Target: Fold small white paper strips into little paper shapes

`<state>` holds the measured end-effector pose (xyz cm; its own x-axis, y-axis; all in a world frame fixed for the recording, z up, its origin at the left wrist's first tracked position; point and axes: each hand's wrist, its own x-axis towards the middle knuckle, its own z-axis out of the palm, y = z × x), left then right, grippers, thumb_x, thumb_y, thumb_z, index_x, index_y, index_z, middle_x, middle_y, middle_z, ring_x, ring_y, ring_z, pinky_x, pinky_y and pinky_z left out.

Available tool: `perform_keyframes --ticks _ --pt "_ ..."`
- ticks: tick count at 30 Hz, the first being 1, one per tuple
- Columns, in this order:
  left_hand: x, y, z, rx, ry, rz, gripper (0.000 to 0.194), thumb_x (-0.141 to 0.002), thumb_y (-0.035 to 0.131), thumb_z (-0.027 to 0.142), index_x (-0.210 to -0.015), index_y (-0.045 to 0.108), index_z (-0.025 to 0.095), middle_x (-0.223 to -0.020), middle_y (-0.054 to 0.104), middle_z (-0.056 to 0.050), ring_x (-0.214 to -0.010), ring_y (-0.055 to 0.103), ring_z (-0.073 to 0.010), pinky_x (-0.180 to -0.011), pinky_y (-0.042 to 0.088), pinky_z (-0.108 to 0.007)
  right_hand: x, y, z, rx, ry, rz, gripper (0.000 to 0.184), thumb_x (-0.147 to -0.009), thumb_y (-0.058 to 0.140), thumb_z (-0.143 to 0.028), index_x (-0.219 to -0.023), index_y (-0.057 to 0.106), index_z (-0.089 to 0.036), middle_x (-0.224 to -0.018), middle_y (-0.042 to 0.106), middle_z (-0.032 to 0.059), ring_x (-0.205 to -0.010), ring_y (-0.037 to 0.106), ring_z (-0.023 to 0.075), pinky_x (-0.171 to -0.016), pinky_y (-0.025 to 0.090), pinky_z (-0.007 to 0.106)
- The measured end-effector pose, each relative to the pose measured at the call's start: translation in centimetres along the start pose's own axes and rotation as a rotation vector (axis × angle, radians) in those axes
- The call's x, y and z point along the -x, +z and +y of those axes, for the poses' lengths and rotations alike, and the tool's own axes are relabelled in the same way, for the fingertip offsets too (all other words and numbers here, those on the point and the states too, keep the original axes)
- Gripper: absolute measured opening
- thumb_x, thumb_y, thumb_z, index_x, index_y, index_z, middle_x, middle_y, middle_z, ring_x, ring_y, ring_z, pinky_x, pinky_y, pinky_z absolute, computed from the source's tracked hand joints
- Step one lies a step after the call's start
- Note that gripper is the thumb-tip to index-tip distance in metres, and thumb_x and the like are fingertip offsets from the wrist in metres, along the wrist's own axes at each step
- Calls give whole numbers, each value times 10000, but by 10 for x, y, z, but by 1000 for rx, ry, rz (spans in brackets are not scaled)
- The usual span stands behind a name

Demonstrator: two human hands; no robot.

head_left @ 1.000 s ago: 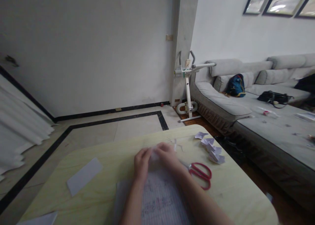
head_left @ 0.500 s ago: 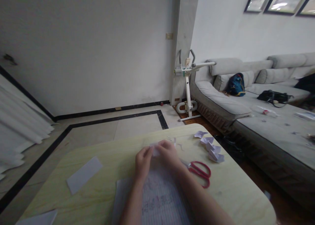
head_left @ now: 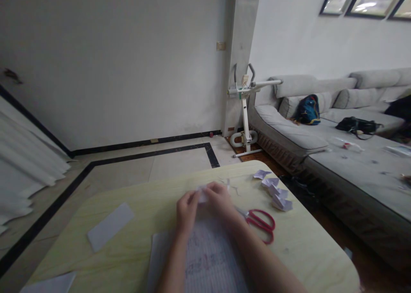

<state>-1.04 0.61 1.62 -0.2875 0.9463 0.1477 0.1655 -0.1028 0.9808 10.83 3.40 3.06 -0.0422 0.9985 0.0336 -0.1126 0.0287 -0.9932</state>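
Observation:
Between my two hands is a small piece of white paper [head_left: 202, 195], pinched near the table's far side. My left hand [head_left: 186, 207] grips its left part with the fingertips, and my right hand [head_left: 220, 199] grips its right part; the fingers cover much of it. Below my forearms lies a lined notebook [head_left: 212, 258] with handwriting on its page. Red-handled scissors [head_left: 261, 224] rest on the table beside my right wrist, their blades partly hidden by it. Thin paper scraps [head_left: 234, 187] lie just past my right hand.
Several folded paper pieces [head_left: 278, 194] sit in a row along the pale wooden table's [head_left: 308, 246] right side. At left lie a white paper strip [head_left: 111, 226] and another paper [head_left: 51, 283]. Beyond stand an exercise machine [head_left: 245, 113] and a grey sofa [head_left: 346, 169].
Both hands keep their pinch on the small paper, with only slight finger movement. The whole view has shifted a little; the scissors and other papers stay where they were.

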Motion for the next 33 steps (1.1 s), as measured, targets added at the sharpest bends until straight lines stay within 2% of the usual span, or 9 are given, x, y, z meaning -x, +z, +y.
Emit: perform_keyframes --ticks 9,15,24,30,33 --pt "0 0 -2 -16 -56 -39 325 -730 573 436 -775 667 128 -691 679 -39 -615 624 -179 -555 470 -245 -3 -2 3 -11 -24 24 170 -667 652 -310 -633 593 -154 -570 555 -20 -550 492 112 -553 392 228" --pt "1 0 0 -54 -43 -9 335 -737 556 449 -766 658 131 -620 655 -19 -547 606 -159 -509 457 -231 -2 -2 2 -7 -18 35 167 -657 655 -296 -607 573 -159 -544 516 -37 -520 456 98 -518 367 218" --pt "0 1 -7 -100 16 -8 328 -769 520 458 -760 634 150 -612 638 -15 -571 604 -164 -520 459 -228 -4 -1 7 -24 -6 31 173 -663 648 -317 -630 581 -161 -583 554 -17 -558 496 117 -552 390 233" --pt "2 2 -6 -111 17 -4 343 -770 511 469 -751 633 149 -580 623 -13 -552 593 -162 -510 451 -226 -4 -1 6 42 -31 23 176 -680 633 -323 -640 583 -159 -591 552 -14 -573 500 125 -559 395 240" --pt "2 1 -6 -90 -8 -5 351 -765 513 479 -770 633 150 -601 628 -17 -547 589 -159 -499 450 -225 0 0 2 122 -106 47 163 -710 603 -319 -679 576 -161 -617 548 -14 -602 494 127 -579 391 239"
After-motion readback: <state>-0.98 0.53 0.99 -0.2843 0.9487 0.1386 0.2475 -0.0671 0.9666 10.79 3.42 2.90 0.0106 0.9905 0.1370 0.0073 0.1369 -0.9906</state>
